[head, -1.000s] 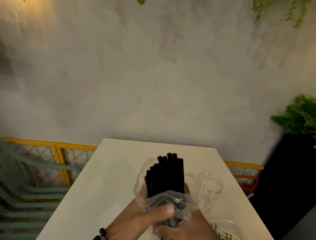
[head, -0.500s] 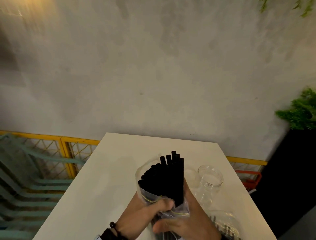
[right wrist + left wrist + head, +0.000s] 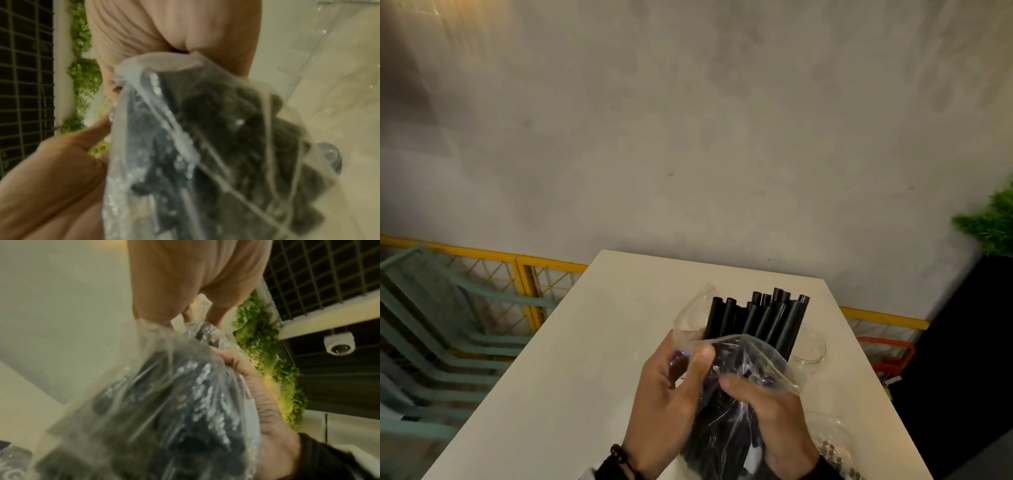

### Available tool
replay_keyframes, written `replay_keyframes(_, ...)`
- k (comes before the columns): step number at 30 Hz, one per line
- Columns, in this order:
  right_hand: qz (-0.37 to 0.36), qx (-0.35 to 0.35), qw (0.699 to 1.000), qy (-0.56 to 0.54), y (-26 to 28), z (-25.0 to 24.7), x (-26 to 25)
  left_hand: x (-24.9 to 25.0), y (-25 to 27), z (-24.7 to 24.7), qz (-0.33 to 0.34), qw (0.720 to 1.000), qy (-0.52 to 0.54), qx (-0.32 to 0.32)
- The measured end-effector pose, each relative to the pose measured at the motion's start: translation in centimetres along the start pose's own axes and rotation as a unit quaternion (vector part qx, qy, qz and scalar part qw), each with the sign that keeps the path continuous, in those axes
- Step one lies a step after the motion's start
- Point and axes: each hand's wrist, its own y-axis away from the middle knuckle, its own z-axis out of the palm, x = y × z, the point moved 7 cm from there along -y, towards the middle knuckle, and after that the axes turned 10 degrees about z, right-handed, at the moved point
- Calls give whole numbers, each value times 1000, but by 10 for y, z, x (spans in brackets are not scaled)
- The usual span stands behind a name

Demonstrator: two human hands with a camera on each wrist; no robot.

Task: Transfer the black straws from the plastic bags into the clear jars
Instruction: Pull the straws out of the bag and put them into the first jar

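Observation:
A bundle of black straws (image 3: 760, 318) stands upright in a clear plastic bag (image 3: 753, 363), its tips poking out above the bag's mouth. My left hand (image 3: 671, 387) grips the bag's left side, thumb on the folded-down rim. My right hand (image 3: 770, 407) clasps the bag and straws from the right. Both wrist views show crinkled bag plastic (image 3: 174, 402) over dark straws (image 3: 236, 138), blurred. An empty clear jar (image 3: 808, 349) stands on the white table (image 3: 592, 359) just behind and right of the bundle. A second clear jar (image 3: 835, 442) sits at the lower right, with dark straw ends in it.
The table's far edge meets a grey wall. A yellow railing (image 3: 530, 274) and teal chair frames (image 3: 448, 325) lie to the left. A green plant (image 3: 993, 226) on a black planter stands at the right, with a red object (image 3: 887, 353) below the table's right edge.
The bag's rim has been pushed further down, so more of the straws stand bare. The bundle has fanned out and leans slightly right. Both hands shifted lower on the bag.

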Motion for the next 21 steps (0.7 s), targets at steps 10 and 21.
replay_keyframes(10,-34,34,998,-43,10,-29,0,10,30,14,63,978,-197,28)
replay_keyframes(21,-52,36,998,-20,12,-34,-2,12,41,16,61,962,-265,3)
